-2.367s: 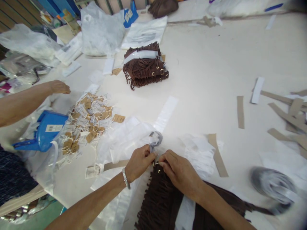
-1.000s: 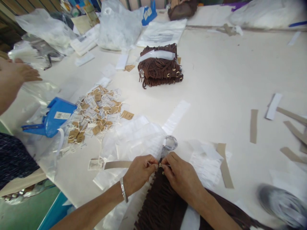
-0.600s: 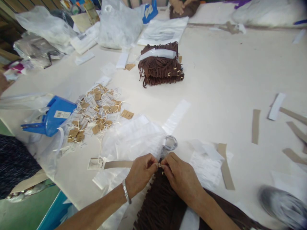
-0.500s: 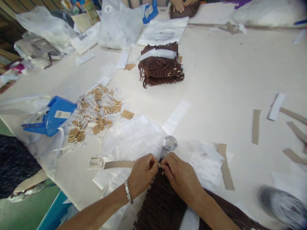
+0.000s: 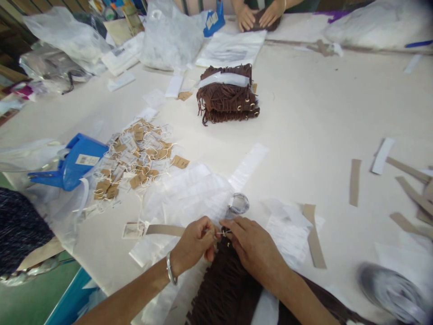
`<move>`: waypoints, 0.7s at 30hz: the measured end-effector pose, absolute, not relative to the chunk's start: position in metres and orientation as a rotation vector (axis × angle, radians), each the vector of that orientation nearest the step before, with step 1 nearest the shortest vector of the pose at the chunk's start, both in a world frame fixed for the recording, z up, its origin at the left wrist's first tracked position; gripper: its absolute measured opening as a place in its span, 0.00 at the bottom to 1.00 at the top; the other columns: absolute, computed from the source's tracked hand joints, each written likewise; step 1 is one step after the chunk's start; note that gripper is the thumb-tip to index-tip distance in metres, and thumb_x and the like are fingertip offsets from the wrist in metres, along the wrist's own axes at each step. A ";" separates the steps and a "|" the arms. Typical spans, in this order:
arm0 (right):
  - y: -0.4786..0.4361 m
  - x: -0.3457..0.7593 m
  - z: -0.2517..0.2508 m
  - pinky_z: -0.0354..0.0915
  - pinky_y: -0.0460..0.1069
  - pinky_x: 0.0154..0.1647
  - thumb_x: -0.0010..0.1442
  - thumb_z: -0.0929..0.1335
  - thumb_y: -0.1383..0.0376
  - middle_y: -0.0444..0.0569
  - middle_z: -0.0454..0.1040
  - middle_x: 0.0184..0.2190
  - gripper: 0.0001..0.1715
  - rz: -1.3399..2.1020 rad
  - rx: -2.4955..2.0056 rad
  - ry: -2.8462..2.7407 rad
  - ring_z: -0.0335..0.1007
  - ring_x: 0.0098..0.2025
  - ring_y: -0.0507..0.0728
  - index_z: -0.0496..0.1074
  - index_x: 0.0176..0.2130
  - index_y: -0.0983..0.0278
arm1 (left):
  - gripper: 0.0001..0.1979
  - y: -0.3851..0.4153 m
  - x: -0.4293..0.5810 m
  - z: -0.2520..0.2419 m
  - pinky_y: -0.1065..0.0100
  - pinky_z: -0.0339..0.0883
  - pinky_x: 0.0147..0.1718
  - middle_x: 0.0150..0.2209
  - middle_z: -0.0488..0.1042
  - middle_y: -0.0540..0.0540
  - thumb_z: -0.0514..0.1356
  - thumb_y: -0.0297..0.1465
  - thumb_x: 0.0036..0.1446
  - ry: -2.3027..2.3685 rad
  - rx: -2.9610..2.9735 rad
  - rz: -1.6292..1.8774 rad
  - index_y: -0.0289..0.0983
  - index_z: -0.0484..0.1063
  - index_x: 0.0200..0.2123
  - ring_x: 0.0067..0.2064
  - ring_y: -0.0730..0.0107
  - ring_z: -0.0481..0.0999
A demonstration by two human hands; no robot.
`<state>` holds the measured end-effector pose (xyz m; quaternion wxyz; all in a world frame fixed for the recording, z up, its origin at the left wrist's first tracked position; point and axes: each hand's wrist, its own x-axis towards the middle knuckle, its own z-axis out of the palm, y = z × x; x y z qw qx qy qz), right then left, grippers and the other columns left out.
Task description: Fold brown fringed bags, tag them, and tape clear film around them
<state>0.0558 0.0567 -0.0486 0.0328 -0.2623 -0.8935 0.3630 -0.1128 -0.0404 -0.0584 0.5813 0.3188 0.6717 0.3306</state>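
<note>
A dark brown fringed bag [image 5: 219, 284] lies at the near edge of the table, with small gold-coloured metal rings at its far tip. My left hand [image 5: 194, 243], with a silver bangle at the wrist, is closed in a pinch on a thin pale string [image 5: 219, 233] just left of the tip. My right hand [image 5: 255, 253] has its fingers closed over the tip by a ring, its thumb hidden underneath. A white paper band [image 5: 266, 307] crosses the bag below the right forearm. Just beyond the hands sits a clear roll of tape [image 5: 238, 203].
Left of centre is a heap of string tags [image 5: 135, 158] beside a blue holder [image 5: 79, 160]. A stack of brown fringed bags [image 5: 226, 97] stands farther back. Cardboard strips [image 5: 355, 183] and a dark roll [image 5: 389, 289] lie right. Another person's hands [image 5: 259, 18] press a brown item at the back.
My left hand has drawn slightly left from the bag's tip, and a short string now shows between the hands. My right fingers have flattened over the tip. The other person's hands show more.
</note>
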 end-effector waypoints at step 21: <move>0.062 0.054 -0.050 0.63 0.53 0.53 0.66 0.59 0.70 0.49 0.74 0.46 0.20 1.170 -0.799 -2.772 0.69 0.49 0.57 0.68 0.55 0.60 | 0.07 -0.039 -0.104 -0.064 0.73 0.56 0.21 0.18 0.66 0.55 0.52 0.32 0.58 1.790 0.912 0.636 0.38 0.66 0.29 0.19 0.74 0.66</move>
